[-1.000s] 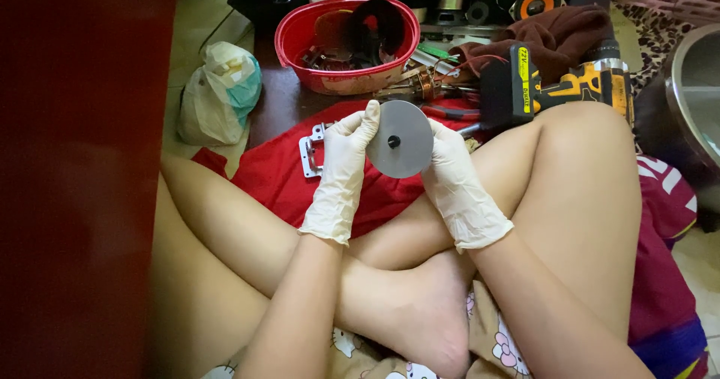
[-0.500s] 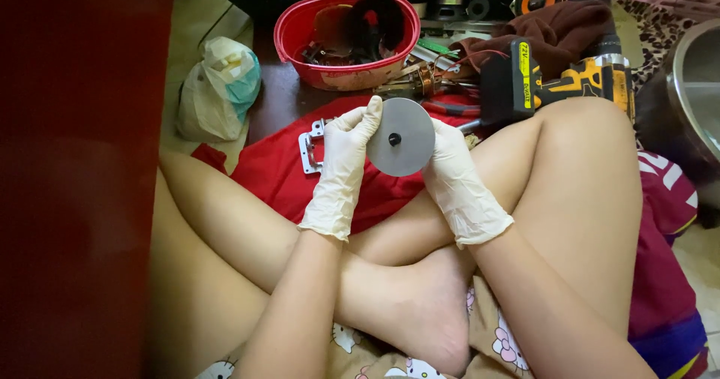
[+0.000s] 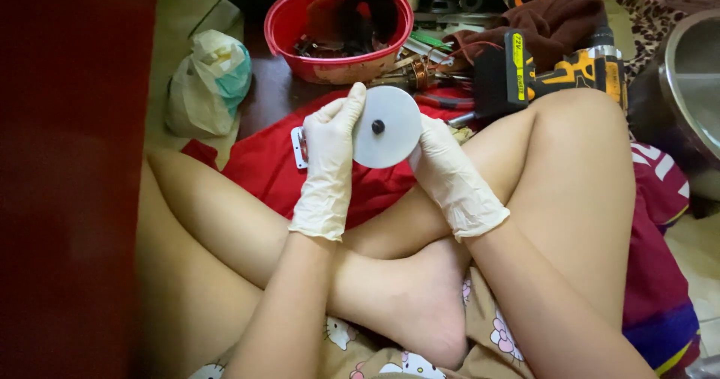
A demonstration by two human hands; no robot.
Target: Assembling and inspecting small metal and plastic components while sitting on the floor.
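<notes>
— Both gloved hands clamp one thing, right?

— Yep. Your left hand point(image 3: 330, 150) and right hand point(image 3: 450, 176) hold the white disc point(image 3: 390, 135) btwn them, face toward you. Left thumb lies up along its left edge; right fingers wrap behind the right edge, so can't tell exactly how they're set back there. Neither hand's loose: both closed onto the disc.

— Where's the disc vs. everything else?

— Up in the air, centre of view, above your crossed legs and over the red cloth point(image 3: 262, 169). Not touching the floor or the cloth.

— OK, surroundings, biggest first.

— Dark red panel point(image 3: 67, 176) fills the whole left side, blurred, can't tell what it is. Then the red cloth spread under your knees. Metal pot point(image 3: 686, 79) at the right edge, partly cut off. Red bowl point(image 3: 300, 26) at top centre, dark bits inside. Brown rag point(image 3: 555, 23) top right, just behind the yellow-black cordless drill point(image 3: 559, 71), which lies on its side close behind your right knee. White-and-teal plastic bag point(image 3: 206, 79) sits left of the bowl, near but apart.

— Smaller stuff?

— White bracket point(image 3: 300, 146) on the cloth, just left of your left hand, partly hidden by it. Smallest: the black hub point(image 3: 378, 126) at the disc's centre.
</notes>
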